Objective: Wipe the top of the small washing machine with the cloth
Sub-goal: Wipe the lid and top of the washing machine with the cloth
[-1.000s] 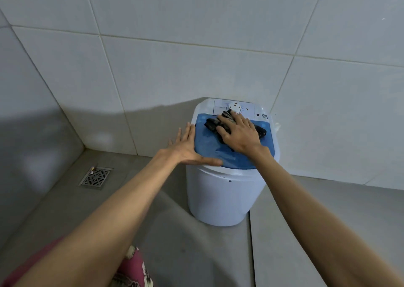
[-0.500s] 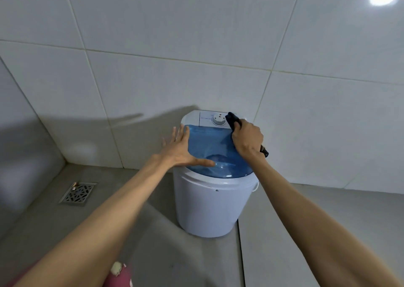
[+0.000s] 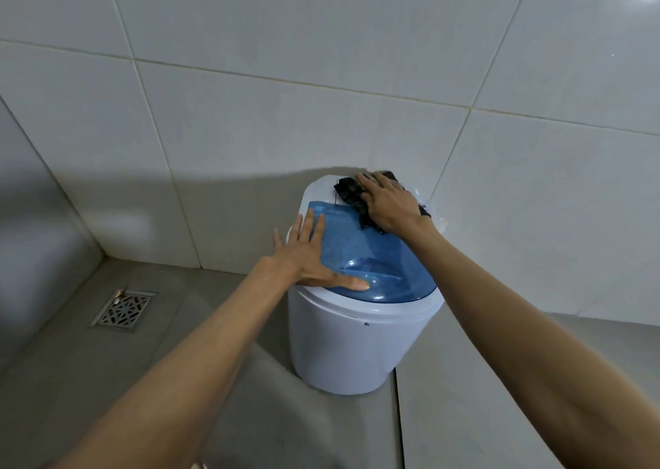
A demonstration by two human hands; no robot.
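A small white washing machine (image 3: 343,347) with a translucent blue lid (image 3: 371,254) stands on the floor against the tiled wall. My right hand (image 3: 389,201) lies flat on a dark cloth (image 3: 348,190), pressing it onto the white control panel at the back of the top; the dial is hidden under cloth and hand. My left hand (image 3: 307,254) rests with fingers spread on the lid's left edge, thumb across the front of the lid, holding nothing.
A metal floor drain (image 3: 123,309) sits in the grey tiled floor to the left. White wall tiles (image 3: 250,129) rise directly behind the machine, and a second wall meets them in a corner at the far left. A lamp reflection glares top right.
My right hand has carried the cloth from the lid's right rear edge up onto the back control panel, covering the dial. My left hand has stayed on the lid's left side.
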